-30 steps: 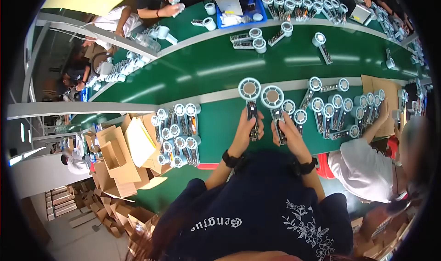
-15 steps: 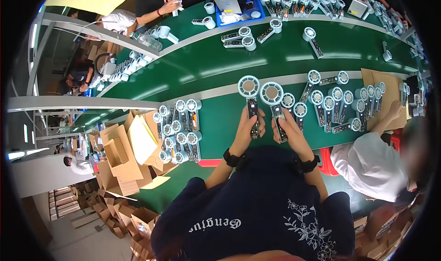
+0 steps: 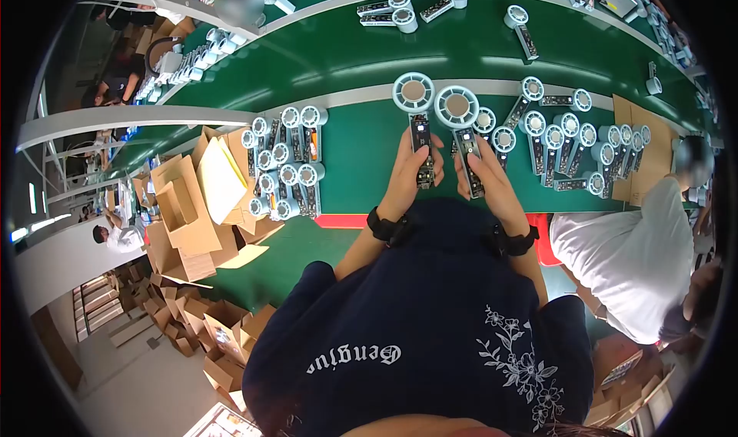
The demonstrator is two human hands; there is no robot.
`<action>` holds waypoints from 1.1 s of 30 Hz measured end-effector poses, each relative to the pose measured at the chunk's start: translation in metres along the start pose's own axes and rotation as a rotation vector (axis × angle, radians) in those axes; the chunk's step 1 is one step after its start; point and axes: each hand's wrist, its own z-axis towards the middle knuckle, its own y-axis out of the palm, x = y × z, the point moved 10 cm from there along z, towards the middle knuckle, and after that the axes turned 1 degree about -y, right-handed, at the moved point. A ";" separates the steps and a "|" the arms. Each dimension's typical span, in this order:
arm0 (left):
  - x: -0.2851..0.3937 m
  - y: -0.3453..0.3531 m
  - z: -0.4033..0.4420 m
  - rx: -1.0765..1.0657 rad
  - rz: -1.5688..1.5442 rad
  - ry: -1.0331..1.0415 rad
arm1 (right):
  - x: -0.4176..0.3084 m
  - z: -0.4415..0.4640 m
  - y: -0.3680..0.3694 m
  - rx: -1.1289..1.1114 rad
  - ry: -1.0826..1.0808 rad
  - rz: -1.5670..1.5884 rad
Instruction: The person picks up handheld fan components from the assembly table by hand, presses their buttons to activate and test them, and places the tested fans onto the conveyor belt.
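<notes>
My left hand [image 3: 403, 177] is closed around the handle of a partly assembled handheld fan [image 3: 413, 93], thumb on its exposed circuit board. A second handheld fan [image 3: 457, 106] is in my right hand [image 3: 492, 172], gripped the same way by its handle. Both fans point away from me, round pale-blue heads side by side and circuit boards facing up. Just beyond my right hand, more of these fans [image 3: 503, 139] lie on the green table [image 3: 357, 160], partly hidden by the hand and the fan it holds.
At the left, a group of fans [image 3: 289, 174] lies near open cardboard boxes [image 3: 184, 210]. More fans [image 3: 569, 124] are spread on the right beside a cardboard sheet [image 3: 642, 160]. A person in a white top [image 3: 623, 245] sits close on my right. Beyond runs a green conveyor [image 3: 461, 53] with scattered fans.
The view has tipped downward, so the table and fans appear higher in the picture. Both hands keep their hold on the two fans. The person on the right has leaned and shifted an arm.
</notes>
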 end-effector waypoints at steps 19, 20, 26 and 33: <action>-0.009 -0.042 -0.013 0.208 0.017 -0.029 | 0.027 0.026 0.000 -0.051 0.105 -0.127; -0.008 -0.044 -0.014 0.204 0.025 -0.026 | 0.030 0.027 0.000 -0.053 0.094 -0.134; -0.007 -0.055 -0.023 0.228 0.063 0.009 | 0.035 0.035 0.007 -0.102 0.072 -0.163; -0.011 -0.064 -0.031 0.312 0.033 0.003 | 0.036 0.040 0.012 -0.087 0.105 -0.172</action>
